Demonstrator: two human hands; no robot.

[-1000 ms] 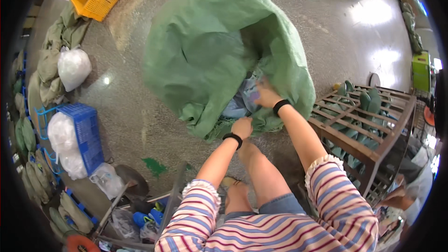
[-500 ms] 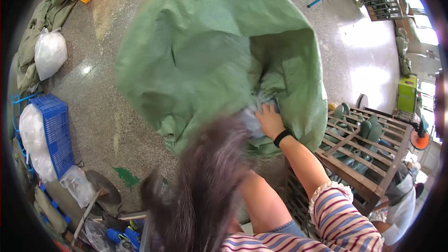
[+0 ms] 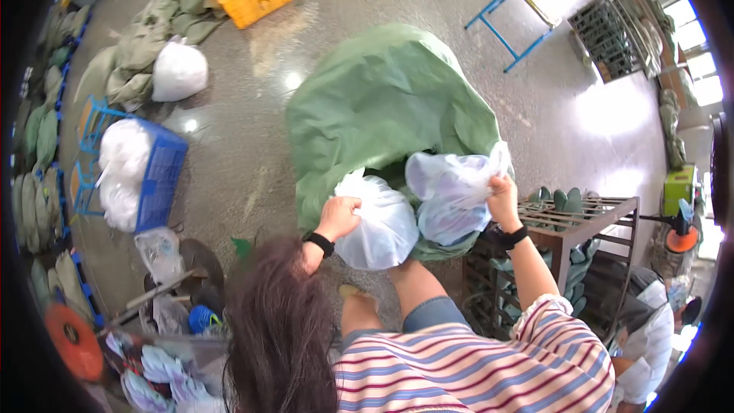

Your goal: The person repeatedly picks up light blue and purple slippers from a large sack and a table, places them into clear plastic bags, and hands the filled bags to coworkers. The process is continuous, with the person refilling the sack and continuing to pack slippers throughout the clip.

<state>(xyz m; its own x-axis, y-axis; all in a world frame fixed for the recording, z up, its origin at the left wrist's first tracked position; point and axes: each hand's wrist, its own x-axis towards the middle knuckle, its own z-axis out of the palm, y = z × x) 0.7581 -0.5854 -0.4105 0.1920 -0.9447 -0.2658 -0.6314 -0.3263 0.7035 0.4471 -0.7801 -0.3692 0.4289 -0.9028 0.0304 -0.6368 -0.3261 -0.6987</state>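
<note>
Gripping two clear plastic bags at their gathered necks, a person lifts them just above the mouth of a large green sack (image 3: pixel 382 107) on the floor. Left hand (image 3: pixel 339 216), fingers clenched, holds the rounder bag (image 3: pixel 380 226); right hand (image 3: pixel 502 199) pinches the crumpled bag (image 3: pixel 447 191). Both look light, soft and slippery, best held by the bunched tops. A wooden rack (image 3: pixel 581 214) stands beside.

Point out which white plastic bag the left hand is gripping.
The rounder white plastic bag, pinched by the left hand; the right hand holds the bluish translucent bag.
</note>
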